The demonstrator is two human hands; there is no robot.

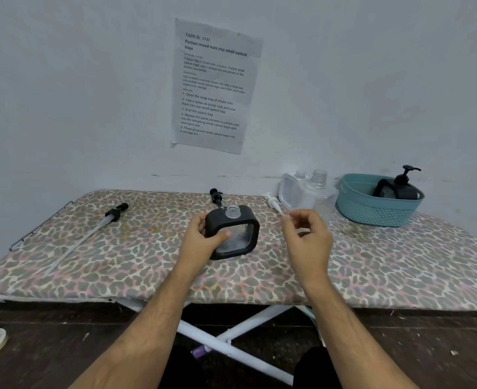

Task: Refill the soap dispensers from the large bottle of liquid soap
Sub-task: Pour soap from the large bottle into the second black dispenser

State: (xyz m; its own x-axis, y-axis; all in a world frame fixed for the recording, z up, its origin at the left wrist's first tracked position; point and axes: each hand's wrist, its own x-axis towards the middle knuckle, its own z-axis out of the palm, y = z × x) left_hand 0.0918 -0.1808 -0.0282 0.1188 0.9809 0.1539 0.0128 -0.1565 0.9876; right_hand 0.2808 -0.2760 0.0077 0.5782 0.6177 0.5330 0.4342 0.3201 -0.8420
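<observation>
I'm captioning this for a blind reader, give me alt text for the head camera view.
A left hand grips an open black dispenser on a leopard-print board; the right hand hovers beside it, fingers loosely curled. Loose pumps, clear bottles and a teal basket lie around.

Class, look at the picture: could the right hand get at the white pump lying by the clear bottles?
Probably yes. The right hand hovers just in front of the white pump, holding nothing, and nothing lies between them.
</observation>
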